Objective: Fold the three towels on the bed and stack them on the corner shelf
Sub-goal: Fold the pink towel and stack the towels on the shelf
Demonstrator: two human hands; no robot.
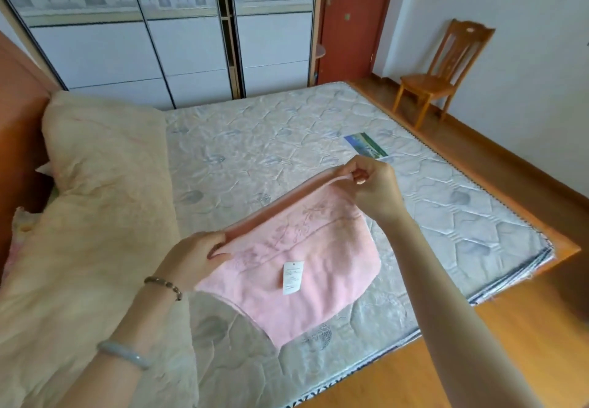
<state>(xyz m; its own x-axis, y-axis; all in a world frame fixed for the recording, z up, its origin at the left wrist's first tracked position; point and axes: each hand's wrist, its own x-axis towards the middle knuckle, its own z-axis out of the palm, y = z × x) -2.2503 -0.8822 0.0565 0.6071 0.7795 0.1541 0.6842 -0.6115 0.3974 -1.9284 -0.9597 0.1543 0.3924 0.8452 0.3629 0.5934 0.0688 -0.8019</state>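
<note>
Both hands pinch the pink towel's (306,267) top edge, left hand (194,256) at one corner, right hand (374,189) at the other, its lower part draped on the bed (255,152).

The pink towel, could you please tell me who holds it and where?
Both hands hold the pink towel by its top edge: left hand at one end, right hand at the other.

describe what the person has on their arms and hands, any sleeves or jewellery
Both forearms are bare, with no sleeves in view. The left wrist carries a thin bracelet of small dark beads, and further up the forearm sits a smooth pale grey-green bangle. The right hand and arm show no jewellery, and no rings are visible.
</note>
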